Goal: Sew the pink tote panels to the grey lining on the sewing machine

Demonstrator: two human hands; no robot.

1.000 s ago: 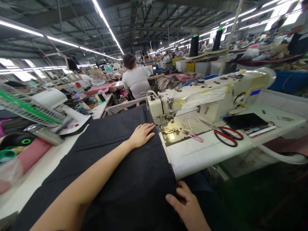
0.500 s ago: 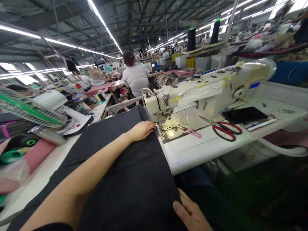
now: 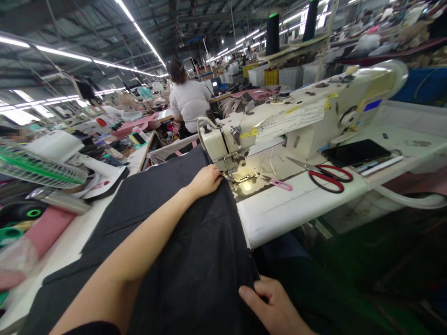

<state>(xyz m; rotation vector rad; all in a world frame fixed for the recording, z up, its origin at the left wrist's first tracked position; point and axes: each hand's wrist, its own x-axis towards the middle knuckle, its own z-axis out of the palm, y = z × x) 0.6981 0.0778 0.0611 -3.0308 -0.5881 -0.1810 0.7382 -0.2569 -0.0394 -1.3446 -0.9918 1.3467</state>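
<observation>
A large piece of black fabric (image 3: 181, 242) lies over the white table and runs up to the sewing machine (image 3: 279, 125). My left hand (image 3: 206, 180) rests on the fabric's far edge beside the needle area, its fingers curled round the cloth. My right hand (image 3: 274, 307) is at the near edge of the fabric, thumb and fingers pinched on its hem just below the table's front. The lit needle plate (image 3: 246, 184) sits right of my left hand.
Red-handled scissors (image 3: 326, 179), pink thread snips (image 3: 279, 183) and a dark phone or tablet (image 3: 354, 152) lie on the machine table (image 3: 279, 214). Pink rolls (image 3: 45, 228) and a green wire basket (image 3: 38, 167) are at left. A person in a grey shirt (image 3: 190, 104) sits ahead.
My left hand went from flat on the fabric to curled on its edge near the needle. My right hand shifted and now pinches the near hem.
</observation>
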